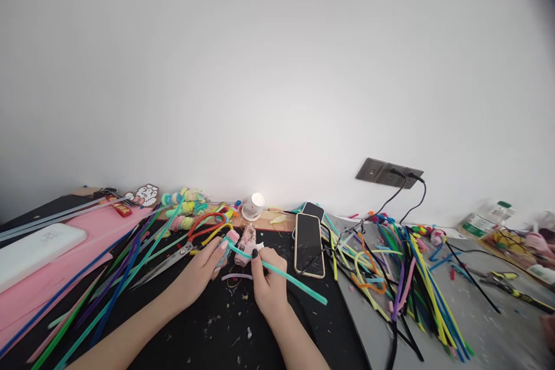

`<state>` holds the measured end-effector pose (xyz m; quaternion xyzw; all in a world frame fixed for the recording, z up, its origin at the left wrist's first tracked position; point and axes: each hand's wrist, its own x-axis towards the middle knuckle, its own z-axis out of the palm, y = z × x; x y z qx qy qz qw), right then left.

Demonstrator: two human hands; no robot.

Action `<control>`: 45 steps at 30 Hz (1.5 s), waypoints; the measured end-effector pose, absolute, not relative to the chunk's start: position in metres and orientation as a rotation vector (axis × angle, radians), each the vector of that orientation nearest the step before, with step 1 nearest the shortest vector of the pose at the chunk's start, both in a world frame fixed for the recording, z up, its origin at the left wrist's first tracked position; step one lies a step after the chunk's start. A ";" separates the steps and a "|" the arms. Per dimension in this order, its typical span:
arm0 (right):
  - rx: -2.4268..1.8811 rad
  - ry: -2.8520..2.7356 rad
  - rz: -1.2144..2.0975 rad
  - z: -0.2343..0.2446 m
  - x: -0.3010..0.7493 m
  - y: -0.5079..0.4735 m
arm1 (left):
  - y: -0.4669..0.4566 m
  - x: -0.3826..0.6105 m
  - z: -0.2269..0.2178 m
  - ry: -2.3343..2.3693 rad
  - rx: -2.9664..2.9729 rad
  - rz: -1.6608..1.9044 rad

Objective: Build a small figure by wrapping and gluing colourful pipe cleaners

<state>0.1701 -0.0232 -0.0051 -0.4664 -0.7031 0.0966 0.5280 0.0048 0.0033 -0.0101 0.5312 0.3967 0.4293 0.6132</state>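
My left hand [203,269] and my right hand [267,285] meet over the black mat [225,324] near the table's back edge. Both pinch a teal pipe cleaner [288,276] that runs from the left fingertips past the right hand and down to the right. A small pink piece [248,240] sits at the fingertips, wrapped by the teal end. A short lilac strip [236,277] lies on the mat between the hands. Scissors with orange handles [191,243] lie just left of my left hand.
Two phones [309,243] lie right of the hands. Several loose pipe cleaners [407,277] spread over the grey board at right and over the left side [121,277]. Pink sheets [65,266], a white case [34,245], a wire spool [254,206], a wall socket [388,172] with cables.
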 end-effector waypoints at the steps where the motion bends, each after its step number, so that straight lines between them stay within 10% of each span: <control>1: -1.122 -1.647 0.321 -0.006 0.169 -0.022 | 0.004 0.005 -0.011 0.888 1.177 0.960; 45: -1.180 -1.561 0.599 -0.009 0.167 -0.015 | -0.005 0.001 0.004 0.490 0.816 0.777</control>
